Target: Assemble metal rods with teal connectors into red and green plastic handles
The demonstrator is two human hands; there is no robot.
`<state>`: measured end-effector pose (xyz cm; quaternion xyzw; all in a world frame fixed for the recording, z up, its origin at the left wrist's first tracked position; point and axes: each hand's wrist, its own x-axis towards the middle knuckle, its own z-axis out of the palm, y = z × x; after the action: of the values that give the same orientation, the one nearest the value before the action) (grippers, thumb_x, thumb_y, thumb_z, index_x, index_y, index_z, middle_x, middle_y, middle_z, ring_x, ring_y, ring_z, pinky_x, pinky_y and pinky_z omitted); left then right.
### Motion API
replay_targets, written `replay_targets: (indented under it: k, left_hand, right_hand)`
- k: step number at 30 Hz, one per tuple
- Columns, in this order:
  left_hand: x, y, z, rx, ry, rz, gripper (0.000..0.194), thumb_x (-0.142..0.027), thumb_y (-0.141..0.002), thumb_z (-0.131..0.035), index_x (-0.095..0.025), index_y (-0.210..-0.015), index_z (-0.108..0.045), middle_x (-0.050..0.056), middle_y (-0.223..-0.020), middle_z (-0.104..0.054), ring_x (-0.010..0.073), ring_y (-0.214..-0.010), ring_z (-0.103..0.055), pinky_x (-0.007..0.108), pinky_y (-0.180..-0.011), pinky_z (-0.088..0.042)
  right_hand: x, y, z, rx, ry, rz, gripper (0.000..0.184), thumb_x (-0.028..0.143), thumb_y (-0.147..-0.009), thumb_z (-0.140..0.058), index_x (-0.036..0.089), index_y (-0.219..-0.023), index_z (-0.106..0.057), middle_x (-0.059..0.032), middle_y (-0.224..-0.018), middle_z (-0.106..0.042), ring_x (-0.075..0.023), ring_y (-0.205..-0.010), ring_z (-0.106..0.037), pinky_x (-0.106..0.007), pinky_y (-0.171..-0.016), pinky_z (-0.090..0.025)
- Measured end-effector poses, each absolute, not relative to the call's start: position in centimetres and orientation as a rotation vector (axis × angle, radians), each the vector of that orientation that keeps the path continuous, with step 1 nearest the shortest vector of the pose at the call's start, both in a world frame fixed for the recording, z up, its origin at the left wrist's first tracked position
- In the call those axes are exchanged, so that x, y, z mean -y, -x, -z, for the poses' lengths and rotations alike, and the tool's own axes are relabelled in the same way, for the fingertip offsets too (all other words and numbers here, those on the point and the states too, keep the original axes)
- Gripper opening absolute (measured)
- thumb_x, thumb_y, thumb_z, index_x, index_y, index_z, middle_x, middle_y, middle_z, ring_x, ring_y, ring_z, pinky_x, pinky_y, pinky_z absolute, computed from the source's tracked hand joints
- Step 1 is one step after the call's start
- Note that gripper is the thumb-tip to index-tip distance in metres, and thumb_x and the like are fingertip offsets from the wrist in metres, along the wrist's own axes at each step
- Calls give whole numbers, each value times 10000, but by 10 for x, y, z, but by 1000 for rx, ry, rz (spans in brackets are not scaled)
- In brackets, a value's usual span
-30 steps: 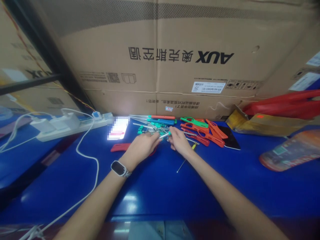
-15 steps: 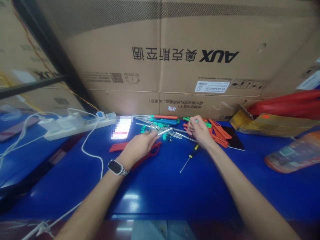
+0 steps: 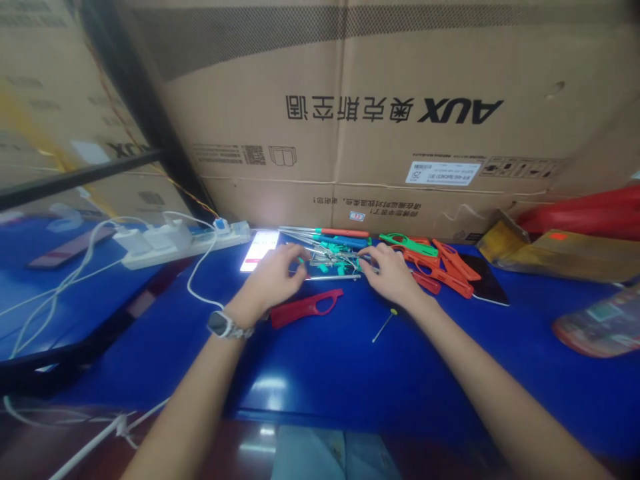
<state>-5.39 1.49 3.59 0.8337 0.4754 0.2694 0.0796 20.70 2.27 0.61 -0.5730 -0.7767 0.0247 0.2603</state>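
Trousers: the wearer's pale blue trousers (image 3: 320,453) showed below the near edge of the blue table (image 3: 320,373).
Screwdriver: a thin screwdriver (image 3: 384,327) with a yellow part lay on the tabletop, just beside the right wrist.
Bottle: a clear bottle (image 3: 597,327) with an orange tint lay well off to the right.
Red shell: a red handle shell (image 3: 300,310) with a finger loop lay in front of the pile, near the left wrist, which wore a watch (image 3: 220,325).
Left hand (image 3: 273,280): curled, thumb and forefinger narrowly apart at the pile's left side; a speck of green showed there — whether held, I could not tell.
Right hand (image 3: 390,273): bent over the pile's right side, thumb and forefinger close together; I could not tell whether they held anything.
Rod: a silver rod (image 3: 334,278) lay along the pile's near side, between the hands.
Pile: green and metal parts (image 3: 333,257) lay jumbled between both hands.
Right of it: orange shells (image 3: 453,263) and a green shell (image 3: 410,245), beside a dark tablet (image 3: 493,287).
Left of it: a lit phone (image 3: 257,251), then a white power strip (image 3: 207,248).
Behind: long-nosed lighters (image 3: 345,235), then a big AUX carton (image 3: 380,60).
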Motion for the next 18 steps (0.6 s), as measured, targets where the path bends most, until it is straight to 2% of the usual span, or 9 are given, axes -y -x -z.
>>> replay_targets:
  k: [2, 5, 8, 12, 15, 18]
  left_hand:
    - [-9, 76, -38, -1490, -2443, -747, 289, -176, -777, -536, -192, -1035, -664, 68, -1028, -679, 226, -897, -629, 372, -814, -514]
    - [4, 99, -35, -1524, -2481, -559, 327, -186, -728, -585, -219, -1041, -674, 61, -1022, -669, 240, -912, -627, 367, -803, -511]
    - [15, 103, -28, -1574, -2556, -423, 306, -234, -737, -650, -222, -1043, -664, 79, -1027, -663, 272, -937, -624, 385, -799, -501]
    - [15, 95, -21, -1630, -2584, -340, 284, -130, -773, -596, -199, -1043, -648, 84, -988, -675, 260, -894, -636, 369, -779, -491]
    - [8, 94, -19, -1587, -2575, -407, 244, -124, -826, -554, -195, -1037, -654, 79, -959, -685, 233, -850, -641, 330, -733, -484]
    - [-1, 96, -23, -1432, -2483, -571, 248, -191, -878, -548, -188, -1101, -657, 60, -893, -698, 193, -768, -633, 295, -692, -475]
  right_hand:
    - [-16, -194, -12, 2231, 1373, -48, 223, 325, -936, -545, 237, -1096, -672, -87, -1034, -634, -266, -1007, -551, -398, -868, -349]
    - [-15, -164, -16, 2463, 1196, -98, 205, 334, -910, -598, 228, -1068, -674, -88, -1081, -650, -275, -1043, -529, -410, -876, -339]
    - [-22, -135, -17, 2620, 1147, -114, 211, 276, -883, -624, 208, -1077, -674, -96, -1103, -670, -292, -1076, -523, -418, -881, -321]
    - [-30, -118, -17, 2670, 1147, -61, 219, 128, -845, -574, 173, -1039, -667, -108, -1047, -712, -293, -1050, -535, -416, -868, -298]
    - [-31, -122, -20, 2644, 1120, -45, 214, 127, -826, -570, 183, -1013, -657, -88, -991, -719, -271, -996, -549, -403, -861, -298]
    - [-30, -135, -25, 2566, 1124, -84, 226, 158, -815, -583, 204, -1024, -654, -61, -947, -701, -250, -954, -568, -375, -836, -325]
